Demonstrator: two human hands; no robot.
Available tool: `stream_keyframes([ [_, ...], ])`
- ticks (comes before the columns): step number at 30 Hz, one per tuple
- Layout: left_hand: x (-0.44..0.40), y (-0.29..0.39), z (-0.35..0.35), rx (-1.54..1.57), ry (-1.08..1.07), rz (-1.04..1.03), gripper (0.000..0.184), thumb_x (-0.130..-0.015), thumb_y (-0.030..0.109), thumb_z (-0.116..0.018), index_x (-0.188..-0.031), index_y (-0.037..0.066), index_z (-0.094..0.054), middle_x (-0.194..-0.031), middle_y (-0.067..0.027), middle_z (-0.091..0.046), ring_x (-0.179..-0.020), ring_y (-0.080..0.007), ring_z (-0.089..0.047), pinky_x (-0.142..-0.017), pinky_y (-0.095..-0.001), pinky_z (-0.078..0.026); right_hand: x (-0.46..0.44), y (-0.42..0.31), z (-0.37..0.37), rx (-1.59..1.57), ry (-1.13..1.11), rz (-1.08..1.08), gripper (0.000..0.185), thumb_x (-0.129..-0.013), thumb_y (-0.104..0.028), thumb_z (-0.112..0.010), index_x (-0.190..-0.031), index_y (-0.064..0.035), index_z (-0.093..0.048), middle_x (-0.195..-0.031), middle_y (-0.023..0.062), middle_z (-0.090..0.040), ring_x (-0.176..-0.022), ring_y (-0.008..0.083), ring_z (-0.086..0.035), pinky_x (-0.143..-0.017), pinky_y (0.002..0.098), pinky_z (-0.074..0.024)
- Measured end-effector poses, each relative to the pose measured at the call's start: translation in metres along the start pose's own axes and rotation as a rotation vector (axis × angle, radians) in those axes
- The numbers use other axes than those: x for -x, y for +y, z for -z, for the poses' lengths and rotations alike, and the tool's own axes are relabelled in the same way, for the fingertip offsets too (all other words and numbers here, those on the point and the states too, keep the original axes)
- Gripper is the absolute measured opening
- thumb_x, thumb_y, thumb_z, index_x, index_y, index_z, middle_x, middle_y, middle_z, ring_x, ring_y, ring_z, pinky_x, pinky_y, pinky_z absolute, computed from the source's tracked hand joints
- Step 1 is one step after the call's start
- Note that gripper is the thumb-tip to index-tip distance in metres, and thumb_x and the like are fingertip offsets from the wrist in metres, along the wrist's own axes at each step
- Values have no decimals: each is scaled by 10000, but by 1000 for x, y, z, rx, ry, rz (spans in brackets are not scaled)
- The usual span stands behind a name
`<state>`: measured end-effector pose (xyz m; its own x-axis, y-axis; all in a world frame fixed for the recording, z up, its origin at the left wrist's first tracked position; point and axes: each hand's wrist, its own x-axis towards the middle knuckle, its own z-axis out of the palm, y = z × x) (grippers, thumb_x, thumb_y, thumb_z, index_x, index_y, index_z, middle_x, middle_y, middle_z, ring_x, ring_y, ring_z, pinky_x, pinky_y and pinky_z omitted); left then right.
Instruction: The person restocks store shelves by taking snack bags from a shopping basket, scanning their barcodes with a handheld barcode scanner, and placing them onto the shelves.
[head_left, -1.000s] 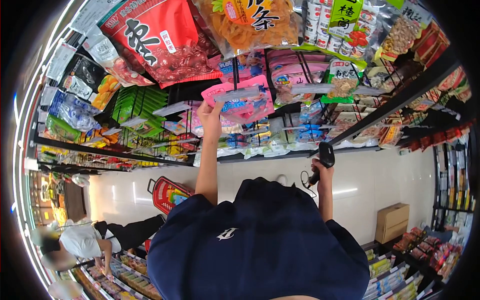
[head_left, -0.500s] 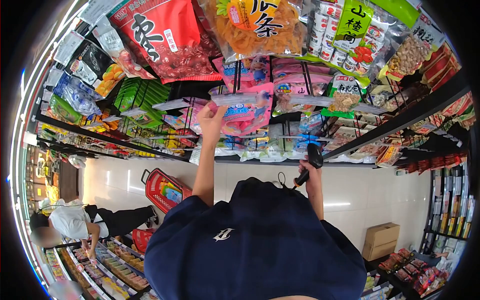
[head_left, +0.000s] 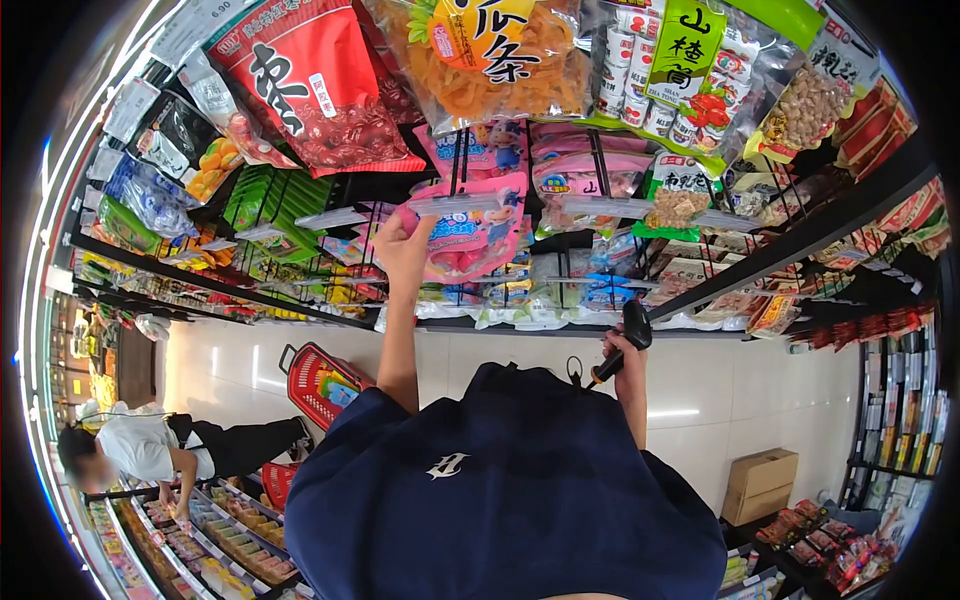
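My left hand (head_left: 402,250) is raised to the rack, its fingers closed on the left edge of a pink candy bag (head_left: 475,245). The bag hangs on a hook behind a clear price-label holder (head_left: 470,205) that crosses its upper part. Low at the right of my body, my right hand (head_left: 628,368) is wrapped round the handle of a black handheld barcode scanner (head_left: 634,328). The scanner's head points up toward the shelf, and a thin cord loop (head_left: 574,370) shows beside it. More pink bags (head_left: 470,150) hang behind the one I hold.
Large snack bags, including a red jujube bag (head_left: 320,95), hang above. A dark shelf rail (head_left: 800,230) slants at the right. Red baskets (head_left: 318,385) stand on the floor, left. A person (head_left: 150,445) reaches toward a low shelf. A cardboard box (head_left: 760,485) sits at right.
The view has shifted slightly, with the hanging bags now a little further left. My left hand stays on the pink bag. The scanner in my right hand sits slightly lower.
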<state>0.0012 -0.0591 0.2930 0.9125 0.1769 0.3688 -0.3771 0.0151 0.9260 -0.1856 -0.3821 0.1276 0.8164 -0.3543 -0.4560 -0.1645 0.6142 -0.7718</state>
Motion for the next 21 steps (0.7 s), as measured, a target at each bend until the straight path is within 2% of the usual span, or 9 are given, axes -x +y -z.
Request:
stream_keyframes([
  [5,-8,-11,-7,-35,25,7,242,-829,13,-715,-1061,-43,-674,-937,-50,-694,-798,-51,-601,-707,-187,-469,-10,3,11,-26,16,7,364,-756,-42,-706,-1092,-12,-571,-862,70,-618,-700,147,-607,-611,269,-492],
  [7,-20,-9,-26,-106,126,-88,130,-830,58,-737,-899,-26,-666,-802,1,-652,-681,-19,-528,-594,-180,-415,-10,1,7,-13,16,10,368,-756,-41,-706,-1093,-11,-560,-851,70,-606,-686,157,-597,-606,278,-484],
  [8,-27,-16,-29,-108,132,-88,130,-830,58,-737,-899,-26,-666,-802,1,-652,-681,-19,-528,-594,-180,-415,-9,1,6,-9,11,7,368,-756,-41,-706,-1093,-11,-560,-851,70,-606,-686,157,-597,-606,278,-484],
  [11,-60,-55,-42,-21,179,-57,407,-825,148,-768,-640,53,-419,-594,84,-399,-541,-32,-319,-447,-262,-235,-8,1,0,-9,18,-22,373,-752,-40,-709,-1091,-6,-558,-847,72,-599,-679,160,-591,-602,284,-479],
  [13,-88,-113,-34,-125,233,-106,410,-812,169,-782,-637,54,-429,-581,76,-396,-530,-41,-317,-443,-271,-236,-4,3,-1,-48,-16,-28,376,-754,-36,-705,-1096,2,-552,-835,72,-599,-686,161,-594,-601,281,-480],
  [16,-91,-99,-47,-251,309,-92,362,-776,196,-811,-682,43,-497,-579,38,-431,-524,-65,-374,-467,-280,-320,7,3,-3,-22,17,-82,382,-770,-22,-676,-1121,-15,-525,-849,83,-576,-702,169,-590,-618,286,-495],
  [18,-71,-59,-60,-123,348,-169,293,-782,180,-801,-784,13,-560,-652,5,-511,-617,-90,-483,-578,-274,-419,12,10,1,-16,41,-108,389,-771,-32,-668,-1128,-10,-516,-841,82,-574,-698,167,-586,-621,285,-495],
  [19,-58,-56,-53,-241,330,-144,229,-812,135,-763,-875,-3,-591,-775,-20,-596,-750,-110,-548,-699,-263,-452,14,15,5,-6,58,-127,404,-768,-44,-673,-1136,-8,-508,-840,83,-572,-696,166,-584,-620,285,-493],
  [21,-28,-64,-44,-222,336,-189,187,-831,107,-732,-884,-5,-593,-794,-28,-607,-763,-120,-556,-694,-272,-453,17,30,16,16,63,-165,455,-760,-72,-683,-1162,2,-484,-853,93,-576,-694,165,-582,-618,286,-491],
])
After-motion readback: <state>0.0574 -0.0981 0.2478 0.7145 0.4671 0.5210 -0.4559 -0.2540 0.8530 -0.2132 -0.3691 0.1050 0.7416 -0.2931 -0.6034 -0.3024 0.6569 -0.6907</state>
